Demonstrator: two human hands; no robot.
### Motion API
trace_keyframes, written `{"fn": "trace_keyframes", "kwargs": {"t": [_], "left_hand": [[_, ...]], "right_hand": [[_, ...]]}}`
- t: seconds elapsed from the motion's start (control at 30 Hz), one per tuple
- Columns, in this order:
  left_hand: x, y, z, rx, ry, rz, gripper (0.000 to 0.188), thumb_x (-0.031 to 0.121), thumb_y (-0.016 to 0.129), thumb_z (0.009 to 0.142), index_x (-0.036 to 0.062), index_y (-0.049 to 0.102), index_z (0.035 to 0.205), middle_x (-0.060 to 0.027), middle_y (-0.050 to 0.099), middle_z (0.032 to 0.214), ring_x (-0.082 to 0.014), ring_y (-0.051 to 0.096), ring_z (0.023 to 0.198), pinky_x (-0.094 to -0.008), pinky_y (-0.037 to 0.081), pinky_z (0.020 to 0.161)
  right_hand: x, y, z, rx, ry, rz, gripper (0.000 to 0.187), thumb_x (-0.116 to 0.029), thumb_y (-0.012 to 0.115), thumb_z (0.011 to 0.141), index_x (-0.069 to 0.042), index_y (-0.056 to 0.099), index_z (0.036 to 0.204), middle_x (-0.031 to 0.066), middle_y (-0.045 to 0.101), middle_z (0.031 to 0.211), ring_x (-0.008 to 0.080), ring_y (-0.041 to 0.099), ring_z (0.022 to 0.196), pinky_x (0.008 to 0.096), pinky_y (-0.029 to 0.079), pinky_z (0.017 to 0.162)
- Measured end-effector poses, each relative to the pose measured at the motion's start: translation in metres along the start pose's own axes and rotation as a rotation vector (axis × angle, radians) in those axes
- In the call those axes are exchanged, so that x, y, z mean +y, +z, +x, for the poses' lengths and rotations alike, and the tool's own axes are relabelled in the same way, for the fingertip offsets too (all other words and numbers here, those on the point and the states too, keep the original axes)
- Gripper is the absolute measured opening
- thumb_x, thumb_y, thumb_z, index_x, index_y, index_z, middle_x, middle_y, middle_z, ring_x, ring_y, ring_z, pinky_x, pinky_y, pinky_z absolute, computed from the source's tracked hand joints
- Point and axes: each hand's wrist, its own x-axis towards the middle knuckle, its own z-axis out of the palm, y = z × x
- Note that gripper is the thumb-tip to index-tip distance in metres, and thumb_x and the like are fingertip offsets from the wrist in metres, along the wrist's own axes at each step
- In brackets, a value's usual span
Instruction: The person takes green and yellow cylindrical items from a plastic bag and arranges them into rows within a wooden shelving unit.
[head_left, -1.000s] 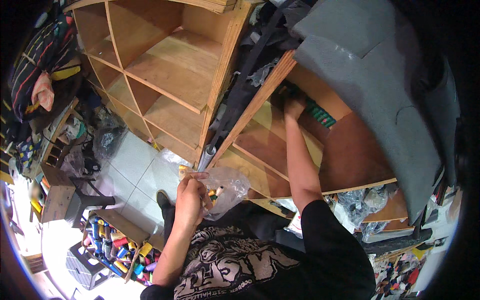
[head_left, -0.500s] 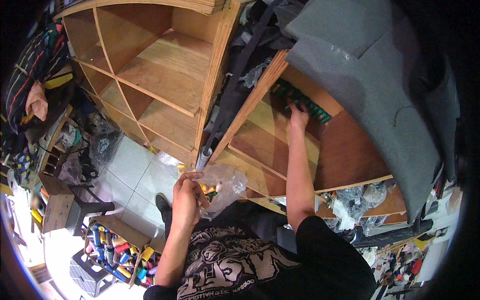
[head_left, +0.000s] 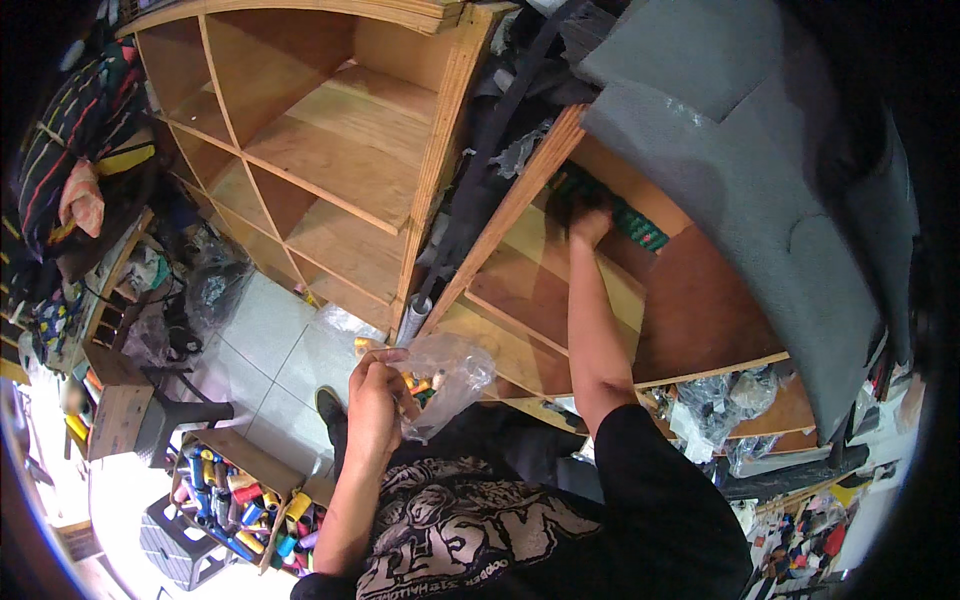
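Pinching a clear plastic bag [head_left: 462, 385], left hand [head_left: 375, 402] seemingly steadies it; dark-green lined-up items [head_left: 641, 231] adjoin fingers of right hand [head_left: 591, 224], grip unclear.

Spools [head_left: 247, 494] in carton [head_left: 248, 454], plastic bag [head_left: 460, 372] to its right, shelving [head_left: 441, 180] beyond

An open plywood shelving unit [head_left: 335, 135], divided into compartments, stands in the upper left-centre of the frame. Right of centre is a second wooden shelving unit [head_left: 710, 315], with a grey textured sheet [head_left: 730, 210] hanging over its upper right. Pale floor tiles [head_left: 268, 335] show left of centre; bright light [head_left: 112, 510] washes out the lower left, beside a grey plastic stool [head_left: 178, 545].
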Motion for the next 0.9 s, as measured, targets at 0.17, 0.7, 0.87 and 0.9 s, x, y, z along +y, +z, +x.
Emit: {"fn": "trace_keyframes", "kwargs": {"t": [0.17, 0.7, 0.87, 0.9], "left_hand": [[0.000, -0.003, 0.001, 0.011, 0.015, -0.017, 0.028, 0.014, 0.033, 0.081, -0.0030, 0.049, 0.097, -0.0023, 0.036, 0.049, -0.0130, 0.032, 0.037, -0.0274, 0.032, 0.035], [0.002, -0.005, -0.020, -0.075, 0.075, 0.247, 0.028, 0.009, 0.037, 0.084, -0.0014, 0.049, 0.107, -0.0083, 0.052, 0.069, -0.0165, 0.052, 0.057, -0.0284, 0.043, 0.052], [-0.012, 0.032, -0.056, -0.330, 0.316, 0.443, 0.036, 0.004, 0.043, 0.077, -0.0009, 0.045, 0.113, -0.0140, 0.057, 0.084, -0.0222, 0.057, 0.071, -0.0337, 0.046, 0.066], [-0.009, 0.036, -0.064, -0.381, 0.245, 0.416, 0.037, 0.004, 0.044, 0.076, -0.0007, 0.044, 0.113, -0.0162, 0.057, 0.082, -0.0250, 0.058, 0.072, -0.0354, 0.046, 0.068]], "right_hand": [[0.002, 0.000, -0.001, -0.115, -0.036, -0.301, 0.043, -0.040, 0.063, 0.072, -0.007, 0.060, 0.100, 0.0159, 0.062, 0.099, 0.0321, 0.060, 0.090, 0.0405, 0.048, 0.077], [-0.207, -0.174, -0.052, -2.040, 0.498, 0.458, 0.027, -0.022, 0.057, 0.084, -0.002, 0.062, 0.102, 0.0083, 0.066, 0.090, 0.0146, 0.062, 0.080, 0.0271, 0.048, 0.070], [-0.222, -0.180, -0.196, -1.870, -0.397, 0.144, 0.026, -0.013, 0.054, 0.081, -0.002, 0.059, 0.105, 0.0108, 0.063, 0.093, 0.0221, 0.061, 0.081, 0.0318, 0.048, 0.073], [-0.215, -0.172, -0.219, -1.870, -0.454, 0.053, 0.026, -0.012, 0.054, 0.080, -0.002, 0.058, 0.103, 0.0112, 0.063, 0.093, 0.0230, 0.060, 0.081, 0.0326, 0.048, 0.073]]}}
